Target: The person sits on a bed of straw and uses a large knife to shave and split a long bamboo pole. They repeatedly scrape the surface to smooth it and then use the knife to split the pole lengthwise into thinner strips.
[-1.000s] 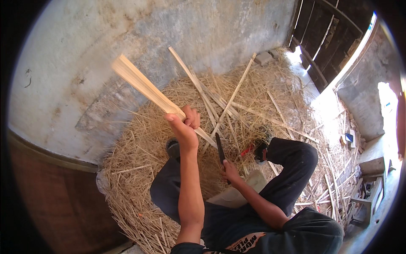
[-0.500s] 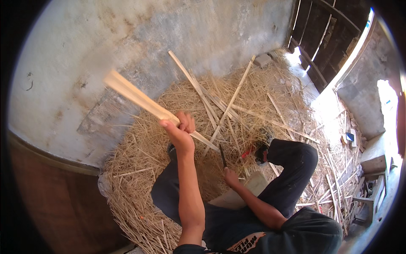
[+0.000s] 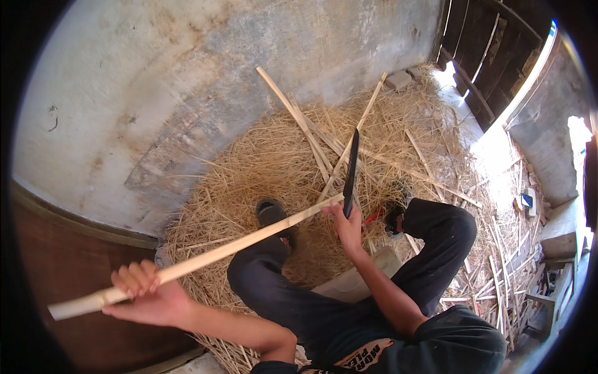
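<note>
A long pale bamboo strip (image 3: 233,247) slants across my lap, its left end low and its right end higher. Near that left end my left hand (image 3: 149,296) grips it, fingers over the top and thumb below. In my right hand (image 3: 347,225) is a dark-bladed knife (image 3: 352,165), its blade pointing up and away from me. The strip's far end meets my right hand beside the base of the blade, and the fingers there touch it. How the knife's handle sits in the palm is hidden.
Thin shavings (image 3: 243,165) cover the floor around my legs. More bamboo strips (image 3: 293,112) lie crossed ahead, towards the stained wall (image 3: 205,81). A pale container (image 3: 355,280) stands between my thighs. A brown panel (image 3: 81,268) is at left, a wooden gate (image 3: 492,56) at far right.
My left hand has swung down and left, bringing the strip from steeply raised to low across my lap. My right hand has risen, and the knife now points up beside the strip's end.
</note>
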Demonstrator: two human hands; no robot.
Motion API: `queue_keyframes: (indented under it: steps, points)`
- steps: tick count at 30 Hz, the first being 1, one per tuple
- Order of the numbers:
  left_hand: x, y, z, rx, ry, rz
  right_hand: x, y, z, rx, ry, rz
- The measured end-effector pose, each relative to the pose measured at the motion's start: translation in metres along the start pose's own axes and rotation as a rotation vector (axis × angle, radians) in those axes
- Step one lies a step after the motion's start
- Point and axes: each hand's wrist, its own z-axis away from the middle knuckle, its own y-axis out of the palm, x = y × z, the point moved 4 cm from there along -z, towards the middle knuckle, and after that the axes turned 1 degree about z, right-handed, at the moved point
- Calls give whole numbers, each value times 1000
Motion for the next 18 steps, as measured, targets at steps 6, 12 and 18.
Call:
queue_keyframes:
  steps: [6,12,18]
  points:
    - [-61,-30,14,-41,117,145,51,20,5,-1,-126,130]
    - [-44,-55,29,-99,89,279,112,36,2,-12,-214,-165]
    - [-14,-52,55,-432,21,74,145,25,-8,-39,-295,-327]
